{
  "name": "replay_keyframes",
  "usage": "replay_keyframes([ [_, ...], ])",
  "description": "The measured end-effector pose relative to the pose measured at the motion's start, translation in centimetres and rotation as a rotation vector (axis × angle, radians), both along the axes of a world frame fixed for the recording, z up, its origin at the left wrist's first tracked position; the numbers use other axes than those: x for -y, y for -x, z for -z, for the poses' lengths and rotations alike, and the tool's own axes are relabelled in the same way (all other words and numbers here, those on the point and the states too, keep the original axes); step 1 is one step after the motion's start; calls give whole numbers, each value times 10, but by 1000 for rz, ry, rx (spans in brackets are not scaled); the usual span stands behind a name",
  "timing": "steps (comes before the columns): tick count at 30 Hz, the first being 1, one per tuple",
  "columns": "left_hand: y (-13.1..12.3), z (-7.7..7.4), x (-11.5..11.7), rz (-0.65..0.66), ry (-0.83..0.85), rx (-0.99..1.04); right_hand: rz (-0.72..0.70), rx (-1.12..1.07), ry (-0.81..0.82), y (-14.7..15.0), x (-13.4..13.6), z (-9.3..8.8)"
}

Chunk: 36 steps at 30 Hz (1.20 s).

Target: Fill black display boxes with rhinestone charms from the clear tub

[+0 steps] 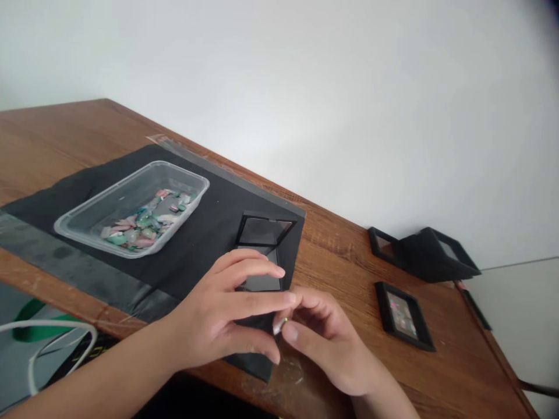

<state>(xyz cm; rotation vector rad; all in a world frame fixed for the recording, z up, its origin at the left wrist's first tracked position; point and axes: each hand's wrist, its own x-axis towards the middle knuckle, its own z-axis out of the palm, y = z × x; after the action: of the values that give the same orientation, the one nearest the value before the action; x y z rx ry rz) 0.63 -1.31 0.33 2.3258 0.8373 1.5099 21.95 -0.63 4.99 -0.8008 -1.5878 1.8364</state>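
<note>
Currently both hands meet at the near edge of the black mat (109, 233). Left hand (222, 317) and right hand (325, 343) pinch a small shiny piece (280, 324) between their fingertips, just in front of the open black frame box (262, 256). Clear tray (131, 209) of coloured stones sits further left on the mat. Closed frame box (404, 315) and stacked frames (425, 253) lie on the wooden counter (340, 256) to the right.

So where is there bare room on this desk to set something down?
Bare wood on the table between the black mat and the closed frame box, and the far left corner behind the plastic tray. Crowded around the left hand, right hand and open case.
</note>
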Motion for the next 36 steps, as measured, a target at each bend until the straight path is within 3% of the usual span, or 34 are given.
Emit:
replay_keyframes([
  [12, -3, -4, -4, 44, 47, 58, 42, 46, 15, 1, -4, 3],
  [30, -4, -7, -1, 5, 50, 68, 30, 16, 110, 6, -2, 2],
  [36, -4, -9, -1, -1, 49, 96, 59, 42, 64, 6, -2, 4],
])
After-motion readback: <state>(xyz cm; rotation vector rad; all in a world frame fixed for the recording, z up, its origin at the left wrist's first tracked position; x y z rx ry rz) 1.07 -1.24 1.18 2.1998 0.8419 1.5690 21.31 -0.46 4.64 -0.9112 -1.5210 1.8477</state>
